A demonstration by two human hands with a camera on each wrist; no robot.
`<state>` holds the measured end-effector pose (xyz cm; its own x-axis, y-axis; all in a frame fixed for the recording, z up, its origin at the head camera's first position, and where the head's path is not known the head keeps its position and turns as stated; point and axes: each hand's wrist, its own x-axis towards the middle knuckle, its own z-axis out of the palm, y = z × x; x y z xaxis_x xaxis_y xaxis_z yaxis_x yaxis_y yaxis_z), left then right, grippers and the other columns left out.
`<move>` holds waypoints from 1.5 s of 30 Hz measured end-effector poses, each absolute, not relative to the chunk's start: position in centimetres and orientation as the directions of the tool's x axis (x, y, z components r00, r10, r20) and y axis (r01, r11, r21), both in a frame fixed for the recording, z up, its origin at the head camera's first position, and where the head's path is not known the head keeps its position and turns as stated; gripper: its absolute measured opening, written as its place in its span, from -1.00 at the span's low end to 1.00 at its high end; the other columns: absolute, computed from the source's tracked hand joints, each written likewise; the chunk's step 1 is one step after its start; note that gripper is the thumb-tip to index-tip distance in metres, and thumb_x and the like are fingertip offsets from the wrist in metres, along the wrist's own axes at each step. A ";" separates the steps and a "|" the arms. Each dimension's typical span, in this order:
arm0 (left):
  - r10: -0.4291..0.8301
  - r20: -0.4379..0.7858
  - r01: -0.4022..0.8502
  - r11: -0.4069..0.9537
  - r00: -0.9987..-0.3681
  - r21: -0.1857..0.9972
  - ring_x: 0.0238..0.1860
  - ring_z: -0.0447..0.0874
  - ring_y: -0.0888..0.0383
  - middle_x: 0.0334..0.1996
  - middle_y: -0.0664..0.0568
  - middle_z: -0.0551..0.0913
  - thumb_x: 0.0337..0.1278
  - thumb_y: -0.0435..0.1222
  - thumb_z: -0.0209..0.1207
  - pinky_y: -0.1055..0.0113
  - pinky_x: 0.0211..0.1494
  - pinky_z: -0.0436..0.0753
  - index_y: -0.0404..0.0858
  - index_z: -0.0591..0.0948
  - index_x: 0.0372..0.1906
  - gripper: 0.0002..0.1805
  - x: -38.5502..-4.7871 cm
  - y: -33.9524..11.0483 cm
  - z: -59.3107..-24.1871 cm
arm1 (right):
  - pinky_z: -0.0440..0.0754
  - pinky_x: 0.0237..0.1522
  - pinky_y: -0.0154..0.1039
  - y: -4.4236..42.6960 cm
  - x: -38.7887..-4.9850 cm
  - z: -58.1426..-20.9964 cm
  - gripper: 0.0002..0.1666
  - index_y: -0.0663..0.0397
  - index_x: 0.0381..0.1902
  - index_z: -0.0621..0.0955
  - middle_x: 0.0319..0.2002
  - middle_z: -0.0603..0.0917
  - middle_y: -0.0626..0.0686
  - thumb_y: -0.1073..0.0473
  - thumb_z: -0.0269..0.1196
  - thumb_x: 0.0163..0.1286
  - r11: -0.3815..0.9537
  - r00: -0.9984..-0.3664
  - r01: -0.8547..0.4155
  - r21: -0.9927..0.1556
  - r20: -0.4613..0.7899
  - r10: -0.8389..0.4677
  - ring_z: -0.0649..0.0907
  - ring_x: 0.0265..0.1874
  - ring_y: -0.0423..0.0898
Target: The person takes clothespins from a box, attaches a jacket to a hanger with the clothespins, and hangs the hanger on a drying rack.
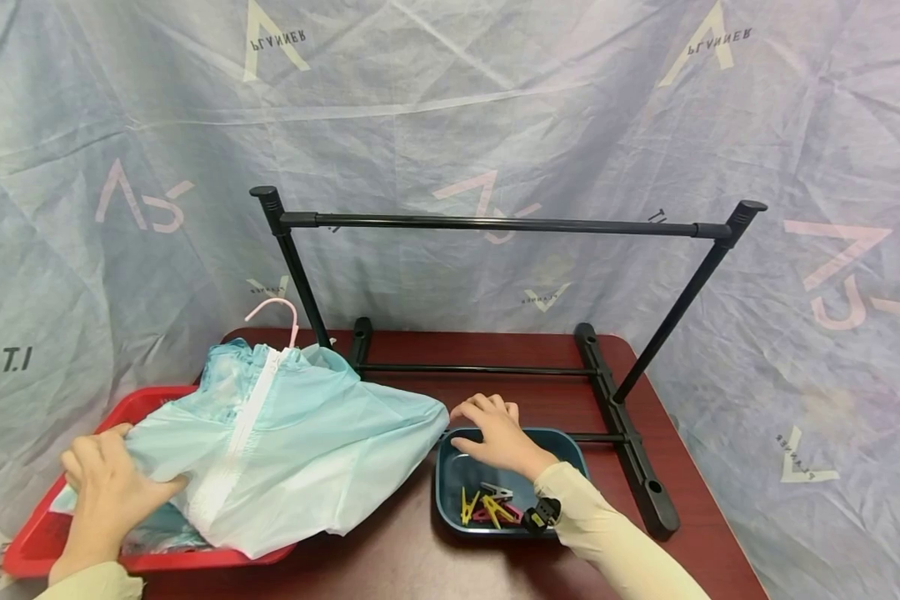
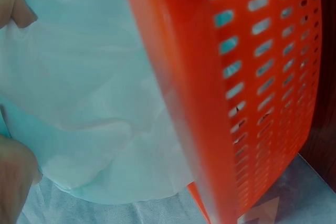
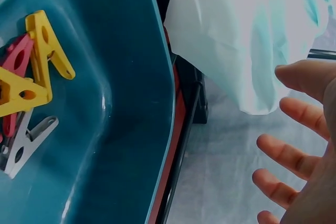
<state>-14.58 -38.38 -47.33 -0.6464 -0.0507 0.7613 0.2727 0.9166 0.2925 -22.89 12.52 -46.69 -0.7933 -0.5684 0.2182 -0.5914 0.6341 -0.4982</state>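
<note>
A pale blue and white zip jacket point(image 1: 300, 442) hangs on a pink hanger point(image 1: 294, 321), its left part over a red basket point(image 1: 138, 406). My left hand point(image 1: 101, 492) grips the jacket's left edge; in the left wrist view, the fingers and thumb of that hand point(image 2: 16, 177) hold bunched fabric point(image 2: 89, 87) beside the basket wall point(image 2: 178, 77). My right hand point(image 1: 502, 437) is spread by the jacket's right end, above a blue bin point(image 1: 551, 442). The right wrist view has this hand point(image 3: 320, 182) with fingers apart, near the fabric point(image 3: 231, 35) and holding nothing.
A black rack with a top bar point(image 1: 495, 223) stands on the dark red table point(image 1: 495, 400). Several yellow, pink and grey clips point(image 1: 495, 508) lie in the blue bin. More clothing in clear wrapping point(image 1: 165, 533) lies in the basket. A printed grey cloth point(image 1: 435, 100) hangs behind.
</note>
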 end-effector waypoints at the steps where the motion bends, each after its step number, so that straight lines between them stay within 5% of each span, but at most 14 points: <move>1: -0.048 0.765 0.277 0.916 -0.642 0.290 -0.24 0.03 -0.45 -0.27 -0.53 0.13 -0.20 0.62 -0.18 -0.21 -0.24 -0.08 -0.64 0.24 -0.10 0.26 -14.6 -38.4 -47.4 | 0.09 -0.13 0.04 12.5 -22.8 -46.7 -0.65 -0.05 0.09 0.59 -0.01 0.52 0.00 0.08 0.32 0.37 0.635 -0.791 -0.594 -0.494 0.216 -0.572 0.36 -0.11 -0.04; 36: -0.083 0.705 0.238 0.908 -0.704 0.345 -0.17 -0.03 -0.52 -0.20 -0.59 0.11 -0.32 0.68 -0.21 -0.25 -0.23 -0.10 -0.64 0.20 -0.04 0.36 -14.6 -38.2 -47.0 | 0.23 -0.04 0.09 15.2 -20.5 -48.7 -0.51 -0.12 0.13 0.54 0.03 0.53 -0.01 -0.03 0.38 0.29 0.710 -0.783 -0.602 -0.365 0.098 -0.614 0.40 -0.05 -0.05; 39: -0.083 0.698 0.236 0.907 -0.712 0.349 -0.17 -0.02 -0.52 -0.21 -0.59 0.11 -0.29 0.64 -0.14 -0.24 -0.23 -0.09 -0.64 0.21 -0.04 0.32 -14.5 -38.2 -47.0 | 0.25 -0.02 0.11 15.4 -20.2 -48.9 -0.50 -0.12 0.14 0.54 0.03 0.53 -0.02 -0.03 0.39 0.28 0.711 -0.780 -0.607 -0.355 0.095 -0.618 0.41 -0.02 -0.04; 42: -0.090 0.669 0.222 0.903 -0.738 0.367 -0.16 0.00 -0.51 -0.20 -0.57 0.13 -0.44 0.31 0.35 -0.22 -0.24 -0.06 -0.63 0.21 -0.03 0.16 -14.3 -38.4 -46.9 | 0.26 -0.01 0.12 15.5 -19.9 -49.0 -0.50 -0.13 0.13 0.55 0.01 0.53 -0.05 -0.03 0.40 0.26 0.715 -0.779 -0.609 -0.342 0.092 -0.620 0.41 -0.01 -0.05; 45: -0.094 0.650 0.216 0.899 -0.755 0.380 -0.15 0.01 -0.50 -0.19 -0.56 0.13 -0.57 0.13 0.43 -0.20 -0.24 -0.05 -0.61 0.21 -0.02 0.10 -14.1 -38.5 -46.8 | 0.26 -0.04 0.08 15.7 -19.7 -49.1 -0.51 -0.14 0.10 0.56 -0.01 0.53 -0.06 -0.03 0.41 0.24 0.722 -0.780 -0.611 -0.324 0.090 -0.620 0.41 -0.04 -0.06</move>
